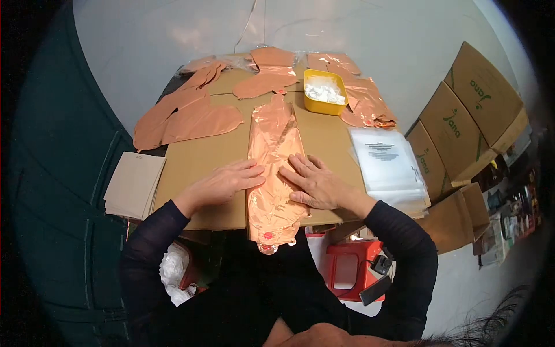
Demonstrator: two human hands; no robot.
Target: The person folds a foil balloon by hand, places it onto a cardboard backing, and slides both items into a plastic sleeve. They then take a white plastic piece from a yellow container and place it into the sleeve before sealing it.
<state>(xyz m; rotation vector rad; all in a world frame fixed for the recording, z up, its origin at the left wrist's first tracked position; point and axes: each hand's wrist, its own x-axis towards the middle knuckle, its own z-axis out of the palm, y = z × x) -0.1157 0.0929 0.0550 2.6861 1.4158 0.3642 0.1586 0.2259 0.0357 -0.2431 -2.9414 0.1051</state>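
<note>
Cardboard (199, 156) bears one tub (324, 107); left hand (227, 183) and right hand (321, 187) touch one foil (270, 209).

Pale, scuffed wall (196, 32) spans the top of the frame, dark green panelling (63, 173) down the left, cardboard-covered worktop (196, 162) at centre, stacked brown cartons (462, 124) at right, red stool (363, 269) lower centre-right, pale grey floor (457, 283) toward lower right.
</note>
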